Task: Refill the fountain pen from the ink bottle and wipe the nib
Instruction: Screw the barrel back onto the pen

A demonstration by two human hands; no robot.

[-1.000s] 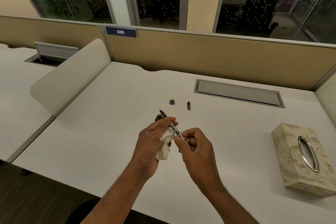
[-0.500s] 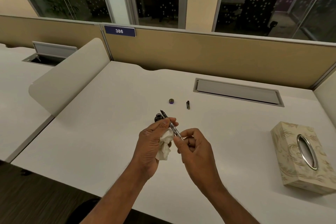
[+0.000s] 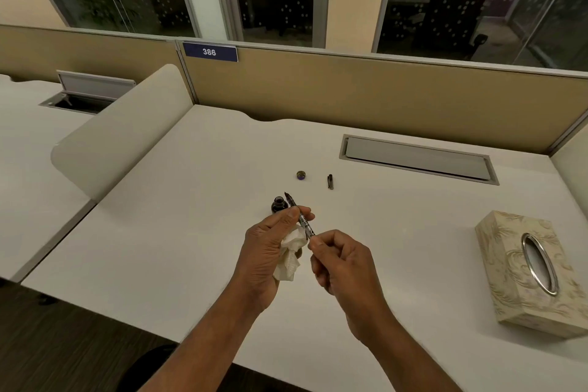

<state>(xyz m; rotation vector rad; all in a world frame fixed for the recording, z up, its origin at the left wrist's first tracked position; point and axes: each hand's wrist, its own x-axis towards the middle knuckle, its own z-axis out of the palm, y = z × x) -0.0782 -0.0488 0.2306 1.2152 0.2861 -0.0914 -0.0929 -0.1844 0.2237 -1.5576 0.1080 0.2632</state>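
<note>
White desk (image 3: 178,232), smooth top, bounded at the rear by a tan partition. Items resting on it: an open ink bottle (image 3: 278,204) near centre; behind it, a small round bottle cap (image 3: 301,175); just right of the cap, a short dark piece, probably the pen cap (image 3: 330,182). A closed grey cable hatch (image 3: 416,158) is set flush into the surface at rear right. A patterned tissue box (image 3: 509,289) stands near the right edge, well apart from the bottle.
</note>
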